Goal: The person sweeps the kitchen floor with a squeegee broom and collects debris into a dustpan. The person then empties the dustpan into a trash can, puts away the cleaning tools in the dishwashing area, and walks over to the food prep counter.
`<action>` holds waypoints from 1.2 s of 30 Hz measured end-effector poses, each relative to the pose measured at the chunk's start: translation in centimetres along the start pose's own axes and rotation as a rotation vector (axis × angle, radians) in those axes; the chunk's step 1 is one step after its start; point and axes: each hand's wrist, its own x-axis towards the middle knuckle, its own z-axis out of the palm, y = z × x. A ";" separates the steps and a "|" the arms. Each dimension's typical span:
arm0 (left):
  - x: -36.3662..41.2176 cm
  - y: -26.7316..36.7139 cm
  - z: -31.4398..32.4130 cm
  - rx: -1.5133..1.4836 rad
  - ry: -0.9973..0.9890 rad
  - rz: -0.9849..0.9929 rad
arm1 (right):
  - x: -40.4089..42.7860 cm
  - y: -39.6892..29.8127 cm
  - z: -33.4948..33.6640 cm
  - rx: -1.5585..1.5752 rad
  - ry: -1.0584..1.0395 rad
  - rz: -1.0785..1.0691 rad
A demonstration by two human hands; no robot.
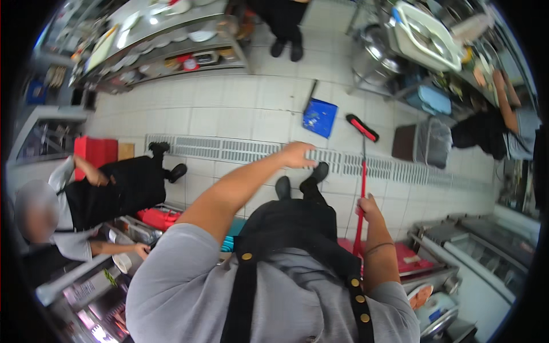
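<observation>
My right hand (369, 208) grips the red handle (364, 180) of a broom. The broom's head (363, 127), red with dark bristles, rests on the tiled floor beyond the drain grate. My left hand (299, 154) reaches forward above the grate, fingers apart and holding nothing. In front of it a blue dustpan (320, 118) with a dark handle lies on the tiles, bits of debris in its pan. A short gap of floor separates the dustpan from the broom head.
A metal drain grate (253, 150) crosses the white tiles (240, 109). A lined bin (431, 141) stands at right, near a co-worker (476, 133). Another person (116, 184) works at left; a third person's legs (286, 30) show ahead. A steel shelf table (171, 25) stands upper left.
</observation>
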 end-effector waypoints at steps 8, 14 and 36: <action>13.8 -9.1 -6.3 -0.204 0.496 -0.632 | -1.3 1.0 0.0 -0.842 0.091 -0.170; 21.4 -10.8 -5.5 -0.571 0.477 -0.467 | -8.7 -7.8 -6.4 -0.437 -0.150 -0.278; 25.4 -15.2 -8.7 -0.658 0.693 -0.436 | 5.8 -16.2 -6.3 -0.847 0.102 -0.089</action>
